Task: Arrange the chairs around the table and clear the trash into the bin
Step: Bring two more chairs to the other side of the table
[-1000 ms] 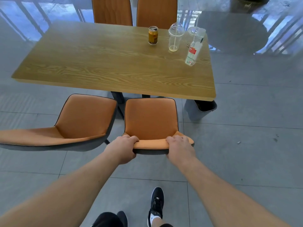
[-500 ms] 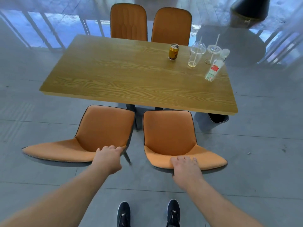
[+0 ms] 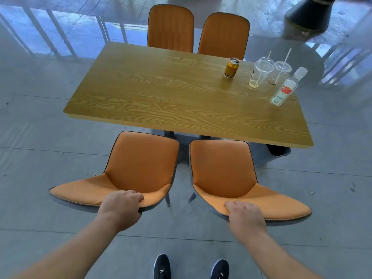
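Observation:
Two orange chairs stand side by side at the near edge of the wooden table (image 3: 161, 97). My left hand (image 3: 120, 206) grips the top of the left chair's backrest (image 3: 138, 164). On the top edge of the right chair (image 3: 221, 168), my right hand (image 3: 245, 216) is closed over the backrest. Two more orange chairs (image 3: 171, 27) are tucked in at the far side. On the table's right end stand a yellow can (image 3: 231, 67), two clear lidded cups with straws (image 3: 261, 72) and a clear plastic bottle (image 3: 285, 88).
A dark bin (image 3: 278, 151) sits on the floor under the table's right near corner. Grey tiled floor lies all round. A railing runs along the back left and a dark round base (image 3: 308, 15) stands at the back right. My shoes (image 3: 162, 266) are behind the chairs.
My left hand left the right chair and took hold of the left chair's backrest. My right hand stays on the right chair. The view has risen and drawn back.

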{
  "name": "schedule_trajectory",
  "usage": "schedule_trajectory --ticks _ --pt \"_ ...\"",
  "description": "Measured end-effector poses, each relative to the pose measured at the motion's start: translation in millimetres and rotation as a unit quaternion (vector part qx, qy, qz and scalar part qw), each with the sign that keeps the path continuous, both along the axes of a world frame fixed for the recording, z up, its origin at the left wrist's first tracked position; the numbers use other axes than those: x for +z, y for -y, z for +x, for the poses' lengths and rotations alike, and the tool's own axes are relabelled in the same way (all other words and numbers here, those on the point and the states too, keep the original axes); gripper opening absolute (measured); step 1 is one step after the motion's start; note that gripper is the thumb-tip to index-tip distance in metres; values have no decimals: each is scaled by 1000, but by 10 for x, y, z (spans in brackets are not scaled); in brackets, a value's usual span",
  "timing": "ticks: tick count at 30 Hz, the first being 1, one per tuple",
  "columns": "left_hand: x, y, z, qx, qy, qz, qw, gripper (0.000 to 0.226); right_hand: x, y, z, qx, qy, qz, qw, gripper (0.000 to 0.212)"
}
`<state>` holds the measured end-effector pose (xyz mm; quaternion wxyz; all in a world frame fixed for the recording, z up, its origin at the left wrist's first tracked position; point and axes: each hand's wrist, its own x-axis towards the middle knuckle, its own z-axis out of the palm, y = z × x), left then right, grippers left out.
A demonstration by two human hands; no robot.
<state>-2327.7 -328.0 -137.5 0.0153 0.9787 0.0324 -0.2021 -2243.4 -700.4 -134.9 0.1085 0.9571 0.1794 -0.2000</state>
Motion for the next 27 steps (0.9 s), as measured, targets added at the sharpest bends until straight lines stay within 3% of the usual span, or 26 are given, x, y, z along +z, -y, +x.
schedule_trajectory --ticks 5,18,27 --pt "81 217 235 -12 33 -33 999 9 5 -89 -46 -7 4 1 1000 23" --pt "-47 362 -4 -31 65 -61 996 15 76 -131 -80 0 16 33 999 18" --pt "-59 526 65 -94 57 -86 990 13 93 -492 -187 127 -46 145 980 16"
